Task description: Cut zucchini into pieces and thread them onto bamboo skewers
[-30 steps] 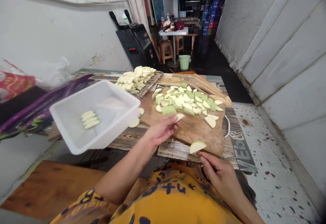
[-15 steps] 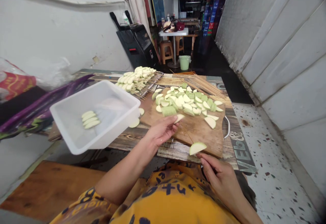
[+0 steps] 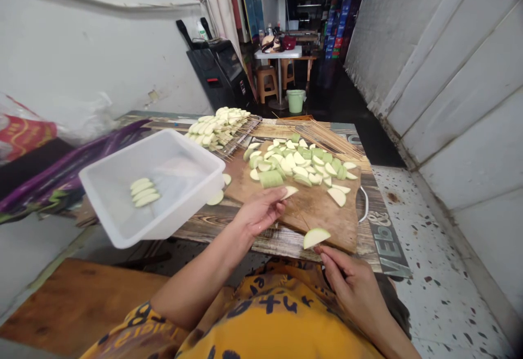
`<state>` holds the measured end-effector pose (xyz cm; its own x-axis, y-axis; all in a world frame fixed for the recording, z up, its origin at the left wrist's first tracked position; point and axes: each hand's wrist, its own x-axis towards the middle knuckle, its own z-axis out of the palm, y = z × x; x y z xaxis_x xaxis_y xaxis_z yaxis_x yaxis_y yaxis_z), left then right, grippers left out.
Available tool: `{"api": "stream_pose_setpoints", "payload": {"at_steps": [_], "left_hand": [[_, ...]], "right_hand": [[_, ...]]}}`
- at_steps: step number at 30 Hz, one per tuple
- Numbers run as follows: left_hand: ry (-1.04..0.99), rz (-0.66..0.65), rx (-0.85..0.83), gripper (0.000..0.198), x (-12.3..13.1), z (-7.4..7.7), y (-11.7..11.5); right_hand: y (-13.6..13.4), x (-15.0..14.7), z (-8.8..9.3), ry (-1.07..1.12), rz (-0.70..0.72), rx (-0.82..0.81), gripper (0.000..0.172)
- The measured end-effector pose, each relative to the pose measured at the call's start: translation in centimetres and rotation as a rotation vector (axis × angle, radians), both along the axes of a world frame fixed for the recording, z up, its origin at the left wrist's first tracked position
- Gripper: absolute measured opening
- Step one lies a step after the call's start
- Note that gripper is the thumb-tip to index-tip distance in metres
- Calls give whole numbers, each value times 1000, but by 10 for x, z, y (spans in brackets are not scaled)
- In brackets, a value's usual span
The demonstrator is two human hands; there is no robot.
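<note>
My left hand pinches a half-moon zucchini slice over the cutting board. My right hand is closed on a thin bamboo skewer near the board's front edge. One larger half-moon slice is threaded on that skewer, close to my right fingers. The skewer's tip points up toward my left hand, apart from the slice there as far as I can see. Many cut zucchini pieces cover the far half of the board. A white plastic tub contains one skewer of several slices.
Behind the tub, loaded skewers are piled on a metal tray. Bare bamboo skewers lie at the table's far right. Long purple eggplants rest on the left. A metal handle sticks out from the board's right side.
My left hand and its slice have shifted very slightly right and down. The threaded skewer in my right hand is almost unmoved.
</note>
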<state>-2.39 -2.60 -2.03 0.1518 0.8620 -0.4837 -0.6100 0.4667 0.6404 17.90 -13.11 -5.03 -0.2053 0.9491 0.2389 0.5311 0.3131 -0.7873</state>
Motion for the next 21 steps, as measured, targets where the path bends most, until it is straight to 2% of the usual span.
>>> {"api": "stream_pose_setpoints", "payload": {"at_steps": [11, 15, 21], "left_hand": [[-1, -50, -14, 12, 6, 6, -1], [-93, -27, -67, 9, 9, 6, 0], [-142, -33, -93, 12, 16, 4, 0]], "right_hand": [[1, -2, 4, 20, -10, -16, 26], [2, -5, 5, 64, -16, -34, 26], [2, -10, -1, 191, -15, -219, 31]]}}
